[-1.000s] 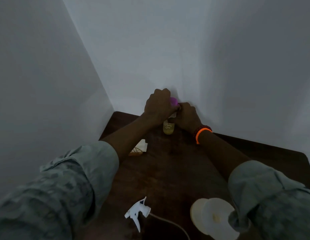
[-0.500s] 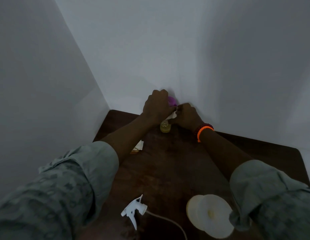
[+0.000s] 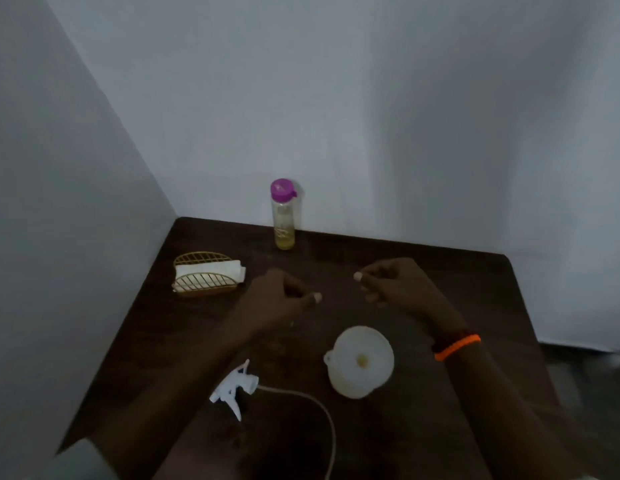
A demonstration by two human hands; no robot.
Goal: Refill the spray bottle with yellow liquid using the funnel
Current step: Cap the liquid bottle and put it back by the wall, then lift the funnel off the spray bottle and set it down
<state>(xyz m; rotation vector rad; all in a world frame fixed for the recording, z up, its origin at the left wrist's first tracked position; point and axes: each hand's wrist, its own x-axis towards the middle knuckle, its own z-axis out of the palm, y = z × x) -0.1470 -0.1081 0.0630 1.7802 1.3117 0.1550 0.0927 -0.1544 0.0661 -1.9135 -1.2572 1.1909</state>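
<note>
Near the bottom edge of the view the dark wooden table (image 3: 440, 271) becomes almost black, and a spray bottle body cannot be made out there; only the white plastic trigger spray head (image 3: 237, 384) is clear, lying on its side with its thin pale dip tube (image 3: 319, 414) curving away toward the bottom of the view and cut off. Both forearms are partly out of view at the bottom. The clear tall plastic bottle with a purple cap (image 3: 283, 214) stands upright at the back of the table close to the wall, its long axis vertical, with a little yellow liquid at its bottom. The white round plastic funnel (image 3: 360, 362) sits just to the right of the spray head, its wide mouth facing up; what it rests on is hidden. The left hand (image 3: 279, 299) and the right hand (image 3: 391, 282), with an orange wristband (image 3: 457, 347), hover apart above the table, fingers loosely curled and holding nothing. A gold wire napkin holder with white napkins (image 3: 206, 275) stands at the left.
</note>
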